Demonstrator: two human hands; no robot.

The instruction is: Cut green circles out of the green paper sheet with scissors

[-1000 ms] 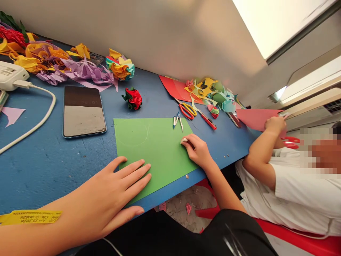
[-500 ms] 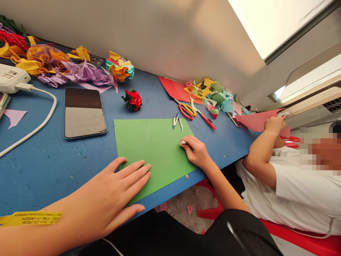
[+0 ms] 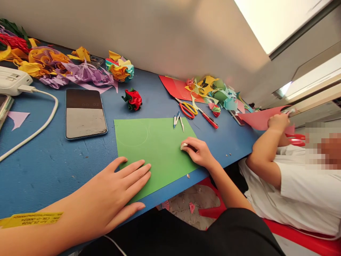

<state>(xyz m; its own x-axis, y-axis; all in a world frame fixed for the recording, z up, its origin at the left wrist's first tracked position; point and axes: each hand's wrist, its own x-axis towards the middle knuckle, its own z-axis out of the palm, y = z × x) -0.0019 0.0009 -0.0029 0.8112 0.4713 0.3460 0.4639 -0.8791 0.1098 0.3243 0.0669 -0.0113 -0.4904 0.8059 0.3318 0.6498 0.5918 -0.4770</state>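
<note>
A sheet of green paper [image 3: 160,153] lies on the blue table, with a faint circle drawn at its upper left and a fainter arc beside it. My left hand [image 3: 125,181] rests flat on the paper's lower left part, fingers spread. Between the thumb and fingers of my right hand [image 3: 198,151] is a small white eraser [image 3: 183,146], at the sheet's right side. Whether the eraser touches the paper, I cannot tell. A drawing compass [image 3: 180,121] lies on the sheet's top right edge.
Behind the paper are a red-and-green paper flower [image 3: 132,99], scissors [image 3: 188,108], a red cutter [image 3: 209,118] and paper scraps [image 3: 213,89]. A phone [image 3: 86,113] and white cable [image 3: 50,122] lie left. At right, another person [image 3: 295,177] holds red paper [image 3: 255,120].
My right hand has shifted slightly, and more of the white eraser shows at its fingertips. My left hand stays put on the paper. The view has turned a little.
</note>
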